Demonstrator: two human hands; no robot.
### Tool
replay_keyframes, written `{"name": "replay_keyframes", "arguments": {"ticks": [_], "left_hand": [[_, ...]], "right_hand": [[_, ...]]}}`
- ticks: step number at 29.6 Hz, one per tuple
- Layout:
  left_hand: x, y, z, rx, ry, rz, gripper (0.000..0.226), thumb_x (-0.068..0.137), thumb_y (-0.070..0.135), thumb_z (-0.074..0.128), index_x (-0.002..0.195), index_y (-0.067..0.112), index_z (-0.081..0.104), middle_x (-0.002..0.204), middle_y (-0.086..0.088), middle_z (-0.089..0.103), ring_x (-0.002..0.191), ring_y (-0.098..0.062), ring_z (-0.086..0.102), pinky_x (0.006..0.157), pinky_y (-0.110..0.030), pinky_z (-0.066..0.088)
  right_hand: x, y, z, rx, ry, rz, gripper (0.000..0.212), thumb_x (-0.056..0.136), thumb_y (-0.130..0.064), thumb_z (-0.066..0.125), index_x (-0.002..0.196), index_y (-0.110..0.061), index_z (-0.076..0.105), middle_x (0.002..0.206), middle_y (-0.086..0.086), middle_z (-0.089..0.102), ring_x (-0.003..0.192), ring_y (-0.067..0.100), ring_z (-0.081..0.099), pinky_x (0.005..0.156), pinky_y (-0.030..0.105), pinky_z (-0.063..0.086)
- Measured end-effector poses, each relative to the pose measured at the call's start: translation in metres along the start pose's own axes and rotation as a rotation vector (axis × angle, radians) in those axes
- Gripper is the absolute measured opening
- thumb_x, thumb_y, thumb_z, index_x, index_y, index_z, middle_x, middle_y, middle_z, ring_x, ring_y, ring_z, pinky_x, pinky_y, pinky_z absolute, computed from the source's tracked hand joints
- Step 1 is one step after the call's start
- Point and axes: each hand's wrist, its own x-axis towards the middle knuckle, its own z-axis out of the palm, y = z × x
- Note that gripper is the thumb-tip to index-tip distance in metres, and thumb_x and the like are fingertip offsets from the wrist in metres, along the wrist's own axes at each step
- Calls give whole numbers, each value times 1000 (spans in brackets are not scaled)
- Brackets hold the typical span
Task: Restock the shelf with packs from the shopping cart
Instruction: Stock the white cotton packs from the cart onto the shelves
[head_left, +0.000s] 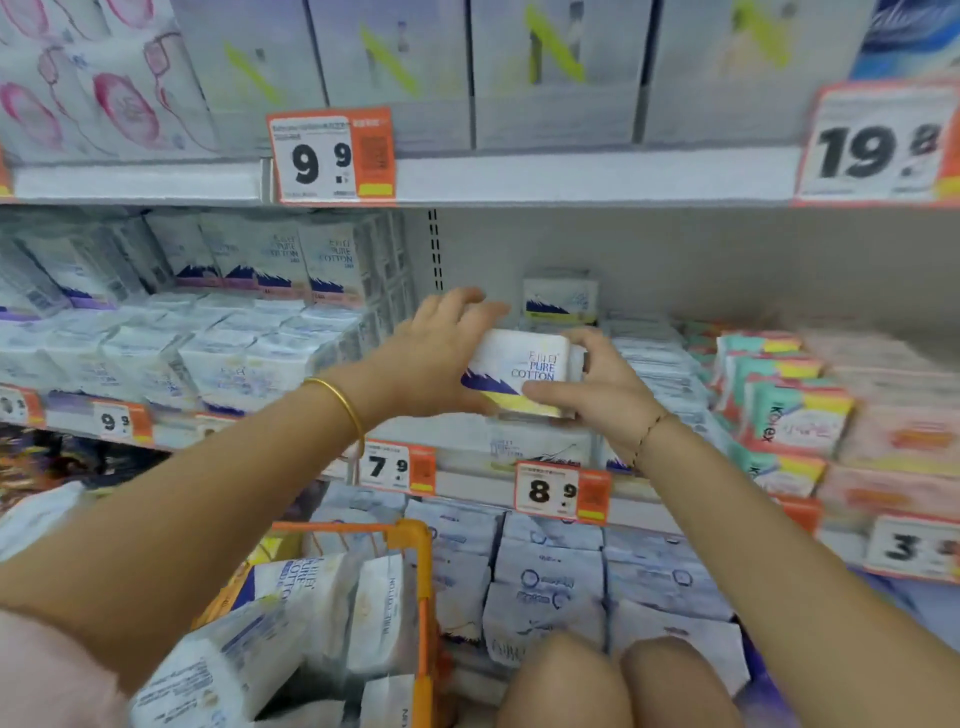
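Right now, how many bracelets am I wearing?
2. A gold bangle on the wrist of the left hand, a thin chain on that of the right hand; both grip the pack. None looks hidden.

glossy plastic-wrapped pack (522, 371), orange cart (415, 540) — plastic-coated

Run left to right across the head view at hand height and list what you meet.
Stacked white Pure Cotton packs → left hand → held Pure Cotton pack → right hand → Kotex packs.
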Motion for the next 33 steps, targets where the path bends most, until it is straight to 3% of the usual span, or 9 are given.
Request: {"name": "replay_keyframes", "arguments": {"ticks": [2,5,8,13,17,22,25,27,33], "left_hand": [[35,12,13,-235,14,-75,102,75,37,75,149,16,8,150,-12,18,139,-29,19,114,-40,22],[96,28,38,-570,-5,-168,90,82,21,71,147,9,11,142,-16,33,131,-29,37,103,-30,35],[155,34,62,-520,11,-230,80,85,21,64,147,10,15,142,-18,35,128,-34,40,101,-33,37],[214,23,93,-443,-83,-393,81,91,17,55,151,22,2,155,-18,6,138,-38,23,108,-42,33],[235,7,119,-484,-104,-480,83,90,-3,40,150,28,-8,157,-18,-6,140,-39,22,110,-46,33],[239,6,134,-508,-73,-438,90,85,-11,42,150,28,-6,155,-15,3,134,-36,34,105,-42,35],[240,4,136,-523,-62,-437,93,82,-15,41,150,29,-5,155,-15,1,135,-36,34,106,-43,35],[240,1,137,-526,-61,-428,94,81,-14,42,150,30,-4,155,-15,2,133,-37,35,106,-44,36],[240,-1,138,-502,-74,-411,96,81,-15,42,150,32,-6,155,-13,1,132,-37,37,103,-44,39]], "right_hand": [[13,-2,-31,-103,165,-64,60,74,-7,76,120,-24,41,121,5,53,103,23,58,76,35,55],[46,-4,-65,-256,386,-185,62,70,4,73,122,-12,42,120,10,50,110,27,53,90,39,49],[92,-6,-89,-433,585,-195,56,74,10,58,124,-8,42,124,14,49,109,30,52,81,27,43],[156,-4,-111,-568,854,-98,49,80,10,49,126,-5,40,130,15,44,115,33,49,91,34,40],[185,15,-115,-453,902,-67,49,80,10,40,125,-9,39,127,16,45,110,35,50,94,41,43],[205,36,-119,-329,834,-7,56,86,4,36,137,-19,29,113,5,40,91,18,47,78,28,41],[211,43,-125,-453,839,148,46,88,0,47,132,-6,36,125,14,46,113,30,49,92,37,44],[211,45,-126,-546,889,220,43,89,-3,46,131,-10,39,131,18,39,120,36,43,99,43,40],[214,43,-115,-258,866,192,57,92,-1,42,144,-8,22,143,21,27,127,34,35,104,36,33]]}}
